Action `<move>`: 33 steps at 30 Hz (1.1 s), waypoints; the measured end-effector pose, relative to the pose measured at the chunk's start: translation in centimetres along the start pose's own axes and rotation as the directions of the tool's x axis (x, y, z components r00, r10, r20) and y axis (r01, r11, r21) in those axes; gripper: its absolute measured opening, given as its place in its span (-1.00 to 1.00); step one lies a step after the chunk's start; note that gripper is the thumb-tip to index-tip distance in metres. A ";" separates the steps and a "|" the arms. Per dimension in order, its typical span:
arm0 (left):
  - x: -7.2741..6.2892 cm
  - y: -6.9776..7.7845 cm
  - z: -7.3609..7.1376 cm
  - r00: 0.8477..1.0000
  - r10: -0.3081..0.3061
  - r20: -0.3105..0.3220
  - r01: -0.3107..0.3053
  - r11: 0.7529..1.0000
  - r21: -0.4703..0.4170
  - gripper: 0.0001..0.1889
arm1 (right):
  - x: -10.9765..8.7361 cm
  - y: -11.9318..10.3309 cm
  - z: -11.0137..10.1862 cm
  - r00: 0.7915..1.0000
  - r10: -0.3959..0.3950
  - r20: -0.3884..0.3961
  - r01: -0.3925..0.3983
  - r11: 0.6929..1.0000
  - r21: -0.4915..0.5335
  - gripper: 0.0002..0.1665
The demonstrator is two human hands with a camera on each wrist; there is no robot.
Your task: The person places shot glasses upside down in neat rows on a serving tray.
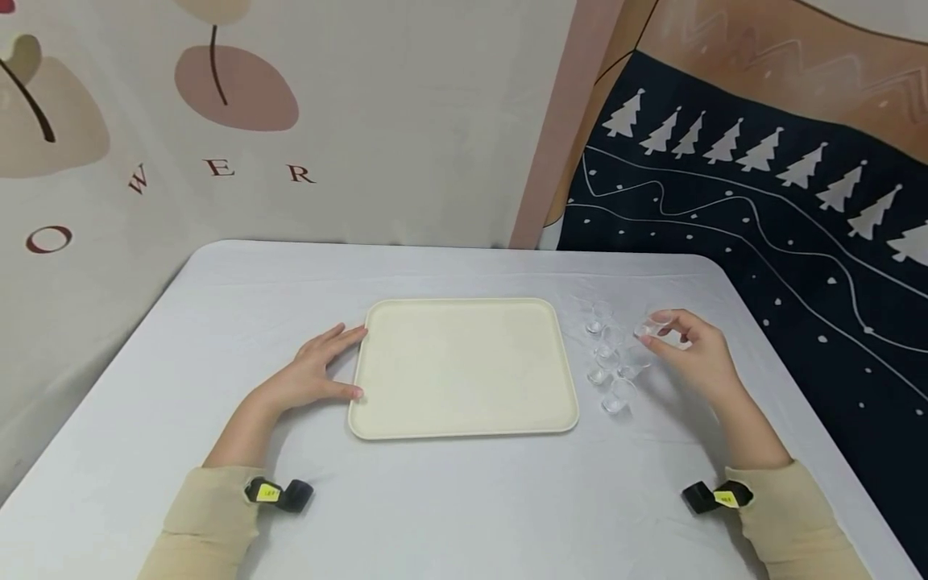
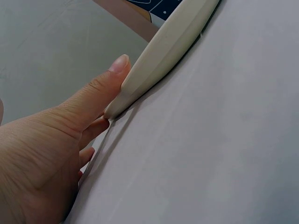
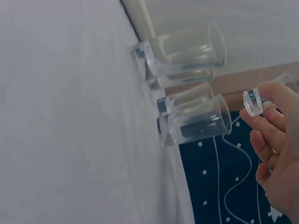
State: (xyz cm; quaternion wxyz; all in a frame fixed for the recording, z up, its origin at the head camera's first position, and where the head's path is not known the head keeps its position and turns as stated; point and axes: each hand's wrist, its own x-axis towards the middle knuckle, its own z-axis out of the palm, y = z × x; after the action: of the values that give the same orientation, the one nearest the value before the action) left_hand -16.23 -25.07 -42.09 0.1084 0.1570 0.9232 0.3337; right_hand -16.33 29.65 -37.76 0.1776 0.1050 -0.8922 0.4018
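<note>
A cream rectangular tray (image 1: 464,368) lies flat on the white-covered table. At its left edge is my left hand (image 1: 312,375), thumb and fingers spread and fairly straight, the tips touching the rim. In the left wrist view the thumb (image 2: 100,88) rests against the tray's raised side (image 2: 161,56). To the right of the tray, my right hand (image 1: 694,354) pinches a small clear shot glass (image 3: 252,102) between thumb and fingers, raised off the table. Several more clear glasses (image 1: 619,397) stand upright in a close cluster between the tray and that hand.
White cloth covers the table (image 1: 464,507). Behind it hangs a pale printed backdrop (image 1: 406,145), with a dark tree-patterned cloth (image 1: 725,209) along the right side. In the right wrist view, the standing glasses (image 3: 196,123) partly overlap one another.
</note>
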 end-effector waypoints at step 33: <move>0.0 0.2 0.2 1.000 -0.030 -0.010 0.030 1.000 -0.009 0.12 | 0.2 -10.1 5.7 0.969 -0.189 0.162 0.158 0.969 0.188 -0.67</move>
State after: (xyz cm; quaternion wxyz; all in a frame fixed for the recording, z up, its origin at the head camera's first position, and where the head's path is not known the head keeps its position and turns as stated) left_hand -16.15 -24.83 -42.08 0.1093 0.1411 0.9244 0.3370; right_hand -14.50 18.72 -34.28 0.1217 0.2336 -0.8535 0.4496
